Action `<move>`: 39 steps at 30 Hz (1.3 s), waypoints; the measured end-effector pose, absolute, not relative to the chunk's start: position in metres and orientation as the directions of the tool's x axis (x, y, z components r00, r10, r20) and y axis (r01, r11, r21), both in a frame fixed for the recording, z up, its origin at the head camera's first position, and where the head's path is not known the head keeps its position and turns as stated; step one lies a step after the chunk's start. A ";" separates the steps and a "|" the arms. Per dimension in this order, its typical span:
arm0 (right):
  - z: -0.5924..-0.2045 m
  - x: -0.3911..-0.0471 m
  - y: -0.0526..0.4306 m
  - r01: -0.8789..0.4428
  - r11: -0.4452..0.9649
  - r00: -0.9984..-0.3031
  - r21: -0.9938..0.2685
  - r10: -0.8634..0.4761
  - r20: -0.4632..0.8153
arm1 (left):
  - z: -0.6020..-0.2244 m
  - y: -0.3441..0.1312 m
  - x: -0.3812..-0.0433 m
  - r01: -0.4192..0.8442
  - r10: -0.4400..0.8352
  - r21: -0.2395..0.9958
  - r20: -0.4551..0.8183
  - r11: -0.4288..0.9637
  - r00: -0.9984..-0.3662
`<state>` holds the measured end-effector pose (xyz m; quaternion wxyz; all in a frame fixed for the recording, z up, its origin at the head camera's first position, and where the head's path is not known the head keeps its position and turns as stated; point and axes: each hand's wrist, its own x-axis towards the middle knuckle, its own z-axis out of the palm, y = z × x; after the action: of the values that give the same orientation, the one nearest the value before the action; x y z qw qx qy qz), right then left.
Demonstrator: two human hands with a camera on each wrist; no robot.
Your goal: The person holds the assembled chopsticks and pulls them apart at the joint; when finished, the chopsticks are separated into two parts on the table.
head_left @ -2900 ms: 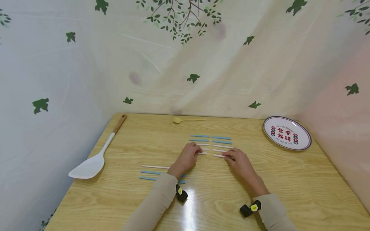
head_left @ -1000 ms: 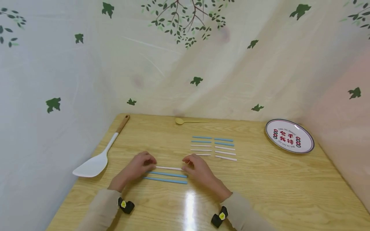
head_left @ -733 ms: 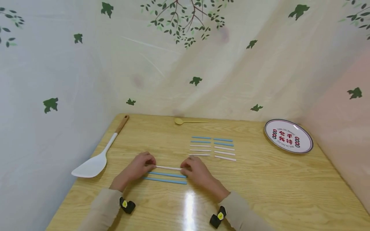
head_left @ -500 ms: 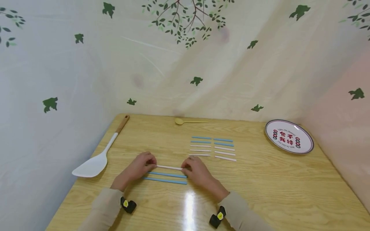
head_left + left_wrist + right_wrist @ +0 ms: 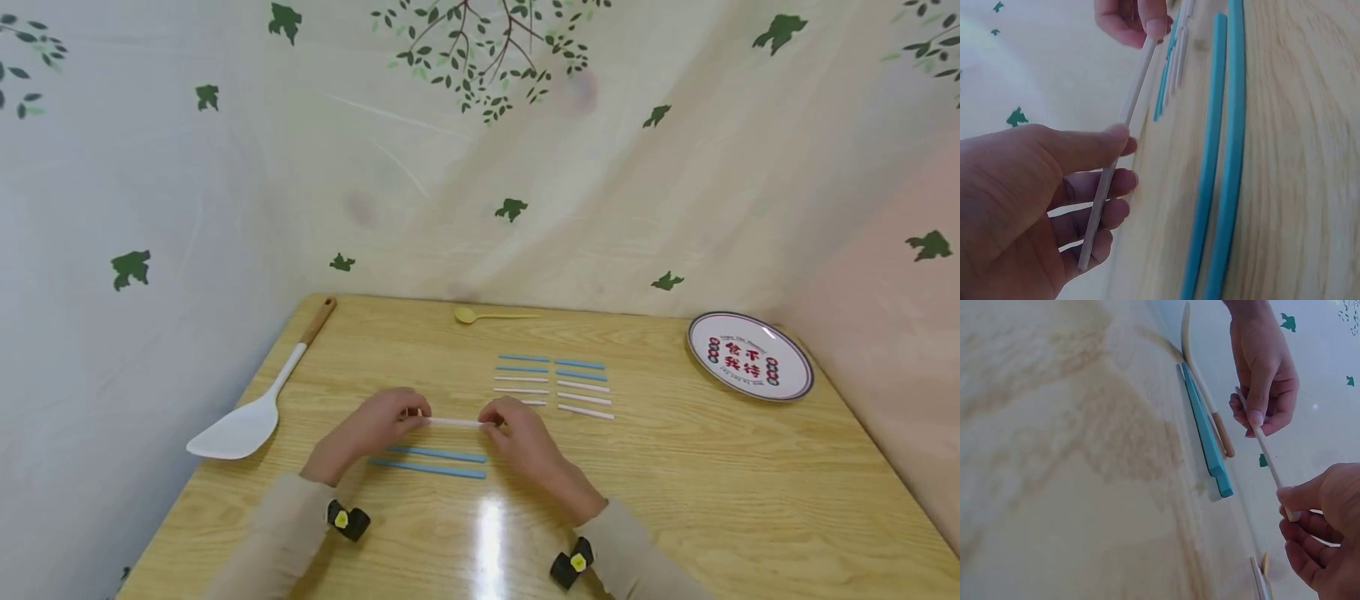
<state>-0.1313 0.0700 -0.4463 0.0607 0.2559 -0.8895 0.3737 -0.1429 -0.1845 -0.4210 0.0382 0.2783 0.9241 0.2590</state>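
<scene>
A pale pinkish-white chopstick (image 5: 455, 422) is held level between both hands, raised off the table in the left wrist view. My left hand (image 5: 378, 423) pinches it toward its left end, which runs down past the loosely bent fingers in that view. At the other end, my right hand (image 5: 527, 440) pinches it between thumb and fingers. Two blue chopsticks (image 5: 442, 455) lie side by side on the table just below the hands. Beyond the right hand, short blue sticks (image 5: 580, 364) and short white sticks (image 5: 585, 399) are laid out in two columns.
At the left edge of the wooden table (image 5: 712, 517) lies a white spatula (image 5: 238, 429) with a wooden handle. A small yellow spoon (image 5: 467, 316) rests along the back, and an oval plate (image 5: 705, 372) with red lettering stands at the back right.
Both hands have left the rows of short sticks, come to the white chopstick and pinched its ends. They have now lifted it up and away from the blue pair, slightly to the right.
</scene>
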 end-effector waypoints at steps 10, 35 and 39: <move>-0.437 -0.140 0.072 -0.624 0.533 -0.774 -0.571 -0.518 0.364 | -0.408 -0.154 -0.145 0.551 0.577 0.499 0.119 0.669 -0.808; -0.430 -0.142 0.077 -0.653 0.542 -0.750 -0.530 -0.560 0.352 | -0.407 -0.142 -0.152 0.606 0.638 0.531 0.149 0.593 -0.755; -0.430 -0.142 0.077 -0.658 0.546 -0.746 -0.519 -0.568 0.347 | -0.411 -0.144 -0.153 0.627 0.647 0.532 0.182 0.568 -0.741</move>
<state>-0.1421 0.0772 -0.4303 0.0689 0.3497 -0.8764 0.3238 -0.1533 -0.1438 -0.4108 0.0165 0.3598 0.8854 0.2939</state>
